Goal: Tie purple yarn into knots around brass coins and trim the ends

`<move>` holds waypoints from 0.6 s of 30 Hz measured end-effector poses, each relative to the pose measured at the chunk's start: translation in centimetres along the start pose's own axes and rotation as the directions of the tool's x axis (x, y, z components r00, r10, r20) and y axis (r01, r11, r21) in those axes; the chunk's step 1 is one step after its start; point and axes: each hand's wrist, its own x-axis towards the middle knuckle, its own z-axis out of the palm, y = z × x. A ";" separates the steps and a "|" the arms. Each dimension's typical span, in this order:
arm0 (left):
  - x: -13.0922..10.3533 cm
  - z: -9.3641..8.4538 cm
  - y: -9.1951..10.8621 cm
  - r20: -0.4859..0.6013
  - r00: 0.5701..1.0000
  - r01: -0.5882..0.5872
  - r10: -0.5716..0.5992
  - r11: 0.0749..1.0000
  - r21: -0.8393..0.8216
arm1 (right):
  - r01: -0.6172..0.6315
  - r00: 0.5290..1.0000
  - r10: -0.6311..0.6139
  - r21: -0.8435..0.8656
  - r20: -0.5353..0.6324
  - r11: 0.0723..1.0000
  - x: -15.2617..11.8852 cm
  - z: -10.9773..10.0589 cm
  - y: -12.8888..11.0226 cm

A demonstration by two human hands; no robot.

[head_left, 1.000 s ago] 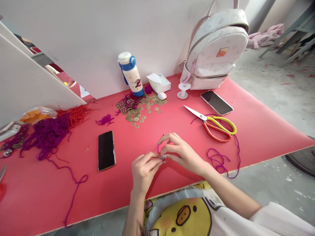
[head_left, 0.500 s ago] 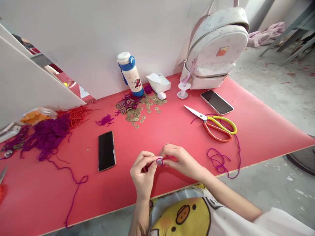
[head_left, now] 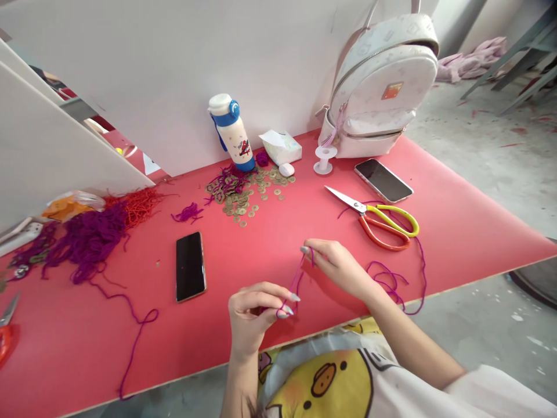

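Note:
Purple yarn (head_left: 297,277) runs between my two hands above the front of the red table. My left hand (head_left: 256,310) pinches it low down, where a loop passes round the fingertips; whether something else sits inside that grip is hidden. Higher and to the right, my right hand (head_left: 333,261) holds the upper part between thumb and forefinger, and a short end hangs below. Scissors (head_left: 378,223) with one red and one yellow handle lie beyond my right hand. A loose length of purple yarn (head_left: 394,284) curls beside my right forearm.
Bronze-coloured holed coins (head_left: 239,203) lie before a bottle (head_left: 232,133). Purple yarn (head_left: 87,238) is heaped at left. One phone (head_left: 190,267) lies left of my hands, another (head_left: 383,180) near the backpack (head_left: 383,93). A white spool (head_left: 324,159) and a tissue pack (head_left: 282,148) stand behind.
My hands were close together at the yarn and are now apart. The right has moved up and away with the yarn, the left slightly down, and a stretch of yarn spans the gap.

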 end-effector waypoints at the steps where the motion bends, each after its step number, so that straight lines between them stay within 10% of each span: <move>1: 0.0 0.0 0.0 -0.021 1.000 -0.002 0.002 1.000 -0.011 | -0.054 0.997 0.051 -0.062 -0.060 0.997 0.1 -0.1 0.4; 6: 0.7 0.4 -0.6 -0.266 0.963 0.071 -0.039 0.991 0.111 | -0.119 0.951 0.093 -0.072 -0.294 0.990 -0.2 0.1 0.7; 10: 1.2 1.0 -1.3 -0.434 0.898 0.154 -0.079 0.978 0.141 | 0.125 0.989 -0.098 0.259 -0.112 0.958 -1.8 1.8 -1.9; 18: 1.3 1.3 -1.3 -0.495 0.866 0.154 -0.070 0.979 0.132 | 0.005 1.000 -0.009 0.305 0.012 0.952 -2.6 5.5 -3.5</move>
